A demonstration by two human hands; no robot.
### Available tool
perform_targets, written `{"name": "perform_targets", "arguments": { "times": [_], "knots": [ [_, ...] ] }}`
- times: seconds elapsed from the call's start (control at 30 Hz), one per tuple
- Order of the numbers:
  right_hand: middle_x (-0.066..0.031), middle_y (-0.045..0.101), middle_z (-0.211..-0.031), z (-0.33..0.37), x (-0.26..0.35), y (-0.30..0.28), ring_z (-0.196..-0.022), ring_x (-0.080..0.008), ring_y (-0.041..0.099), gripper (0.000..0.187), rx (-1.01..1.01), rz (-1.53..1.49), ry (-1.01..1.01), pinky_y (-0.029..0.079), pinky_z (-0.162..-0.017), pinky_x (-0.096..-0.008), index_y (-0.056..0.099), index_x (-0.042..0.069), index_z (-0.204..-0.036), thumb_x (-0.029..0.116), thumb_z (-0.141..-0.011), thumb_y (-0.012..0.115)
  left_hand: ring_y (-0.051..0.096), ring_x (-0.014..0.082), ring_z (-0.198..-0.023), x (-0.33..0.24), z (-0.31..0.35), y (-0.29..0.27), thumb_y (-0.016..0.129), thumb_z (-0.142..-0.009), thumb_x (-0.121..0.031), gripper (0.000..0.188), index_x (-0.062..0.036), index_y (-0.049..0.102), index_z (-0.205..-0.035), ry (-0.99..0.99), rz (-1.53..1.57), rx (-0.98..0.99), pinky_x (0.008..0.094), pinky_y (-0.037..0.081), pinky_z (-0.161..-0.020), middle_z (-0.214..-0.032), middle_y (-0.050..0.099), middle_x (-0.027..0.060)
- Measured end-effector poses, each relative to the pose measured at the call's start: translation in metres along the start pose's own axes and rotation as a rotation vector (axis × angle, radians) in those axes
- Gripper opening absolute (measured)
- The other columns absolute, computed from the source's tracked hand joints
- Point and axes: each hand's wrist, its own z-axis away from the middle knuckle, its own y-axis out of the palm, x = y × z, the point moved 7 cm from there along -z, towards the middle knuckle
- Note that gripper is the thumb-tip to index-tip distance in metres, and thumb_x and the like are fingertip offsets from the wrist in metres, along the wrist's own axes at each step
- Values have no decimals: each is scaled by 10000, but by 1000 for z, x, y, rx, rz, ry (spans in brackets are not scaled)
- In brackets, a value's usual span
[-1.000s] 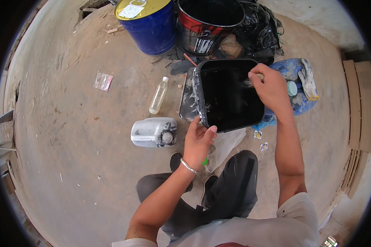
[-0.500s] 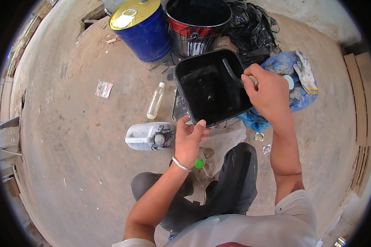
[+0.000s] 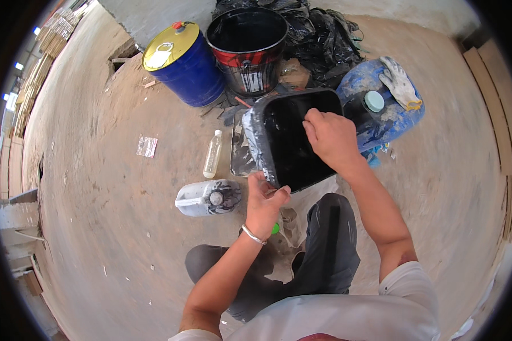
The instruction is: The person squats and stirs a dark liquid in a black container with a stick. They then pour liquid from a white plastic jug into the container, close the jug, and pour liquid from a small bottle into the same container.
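Note:
A black rectangular tub (image 3: 296, 136), tilted up before me, shows its smeared grey-white left side and dark, glossy inside. My left hand (image 3: 264, 204) grips its near-left rim between thumb and fingers. My right hand (image 3: 333, 133) is closed over the tub's right part, round a bent dark tool with a tan handle; the fist and dark inside hide the tool now. Left of the tub stand a clear bottle (image 3: 213, 153) with a white cap and a white jug (image 3: 205, 198) with black smears.
Beyond stand a blue drum (image 3: 190, 77) with a yellow lid and a black bucket (image 3: 250, 74) with a red band, beside crumpled black plastic (image 3: 318, 45). On the right, a blue container (image 3: 395, 128) bears a stained glove (image 3: 398, 82). A green cap (image 3: 275, 228) shows near my legs.
The tub has tipped, showing more of its left outer side. My right hand has moved left, over the tub's inside, and the bent tool has gone from sight. My left hand keeps the rim.

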Motion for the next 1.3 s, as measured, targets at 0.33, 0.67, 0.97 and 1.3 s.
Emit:
{"name": "perform_targets", "arguments": {
  "times": [0.33,0.67,0.97,1.3],
  "knots": [
    [-88,639,-761,49,14,8,-718,-304,623,114,-185,-227,-38,491,-666,-418,619,66,-936,112,-885,709,653,170,-972,-2,-4,-8,681,-908,15,456,-80,402,-1256,44,-117,55,377,622,-854,-1137,640,105],
    [-82,675,-844,69,13,-8,-778,-290,634,164,-175,-356,-50,493,-697,-403,664,50,-1000,103,-864,738,654,173,-1010,-14,-5,0,679,-905,18,466,-84,394,-1260,91,-159,106,378,620,-859,-1162,640,110],
    [-130,712,-885,60,-38,4,-790,-359,678,133,-157,-330,219,539,-696,-440,661,57,-1033,136,-930,691,647,182,-1004,-16,-11,-1,694,-891,26,492,-69,372,-1251,119,-248,166,360,589,-863,-1188,631,128],
    [-201,709,-759,46,-73,10,-759,-406,706,217,251,-105,360,556,-690,-490,701,21,-968,224,-895,723,474,57,-750,-19,-19,11,730,-876,64,503,-70,347,-1174,214,-321,202,231,470,-659,-906,437,-9]
  ]
}}
